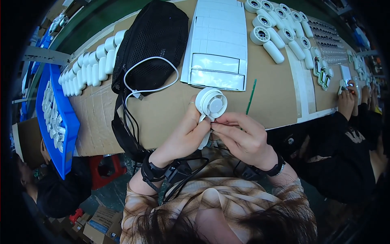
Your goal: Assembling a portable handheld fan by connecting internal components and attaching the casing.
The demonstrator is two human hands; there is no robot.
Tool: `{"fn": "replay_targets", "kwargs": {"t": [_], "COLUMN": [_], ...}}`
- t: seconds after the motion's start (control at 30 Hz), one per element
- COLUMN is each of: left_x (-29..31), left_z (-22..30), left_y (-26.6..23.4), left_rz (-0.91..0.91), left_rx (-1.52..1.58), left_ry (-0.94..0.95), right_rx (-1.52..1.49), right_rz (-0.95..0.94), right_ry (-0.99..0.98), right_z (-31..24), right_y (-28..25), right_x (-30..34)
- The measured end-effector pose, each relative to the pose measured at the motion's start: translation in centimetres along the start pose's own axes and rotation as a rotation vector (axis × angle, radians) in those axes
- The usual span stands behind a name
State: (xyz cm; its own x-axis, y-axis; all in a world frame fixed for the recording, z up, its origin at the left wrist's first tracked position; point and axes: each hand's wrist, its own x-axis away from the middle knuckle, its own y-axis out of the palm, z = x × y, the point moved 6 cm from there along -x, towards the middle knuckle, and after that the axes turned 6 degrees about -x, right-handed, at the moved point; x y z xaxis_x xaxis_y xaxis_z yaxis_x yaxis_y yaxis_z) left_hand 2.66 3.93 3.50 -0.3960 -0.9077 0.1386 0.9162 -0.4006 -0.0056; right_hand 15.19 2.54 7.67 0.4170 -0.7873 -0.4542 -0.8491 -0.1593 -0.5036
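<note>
A white handheld fan housing (206, 99) with a round, open head is held up over the near edge of the table, its head facing up toward me. My left hand (187, 135) is closed around its neck and handle from the left. The fingers of my right hand (248, 137) are pinched together at the neck, just below the round head. What sits between those fingertips is too small and hidden to tell. Below the hands, part of the white handle shows between them.
Beyond my hands are a white flat box (219, 36), a black mesh bag (158, 36), a white cable (174, 77) and a green stick (251, 96). Fan parts (273, 51) stand in rows back right, white housings (92, 67) left, beside a blue bin (67, 118). Co-workers sit on both sides.
</note>
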Motion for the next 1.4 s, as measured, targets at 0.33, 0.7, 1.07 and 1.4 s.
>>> {"fn": "replay_targets", "kwargs": {"t": [0.33,0.7,1.07,1.4], "left_x": [0.2,0.3,0.5,0.7], "left_z": [0.1,0.7,1.3,0.4], "left_y": [0.2,0.3,0.3,0.0], "left_rz": [-0.024,0.023,0.016,-0.039], "left_rx": [-0.008,-0.101,-0.076,-0.010], "left_ry": [-0.039,0.024,0.109,0.064], "right_rx": [-0.100,-0.031,0.021,-0.025], "right_rz": [0.023,-0.066,-0.100,-0.084], "right_ry": [0.142,0.172,0.162,0.047], "right_z": [0.2,0.1,-0.7,-1.2], "right_y": [-0.1,-0.5,-0.5,-0.4], "right_x": [0.0,-0.5,-1.0,-0.7]}}
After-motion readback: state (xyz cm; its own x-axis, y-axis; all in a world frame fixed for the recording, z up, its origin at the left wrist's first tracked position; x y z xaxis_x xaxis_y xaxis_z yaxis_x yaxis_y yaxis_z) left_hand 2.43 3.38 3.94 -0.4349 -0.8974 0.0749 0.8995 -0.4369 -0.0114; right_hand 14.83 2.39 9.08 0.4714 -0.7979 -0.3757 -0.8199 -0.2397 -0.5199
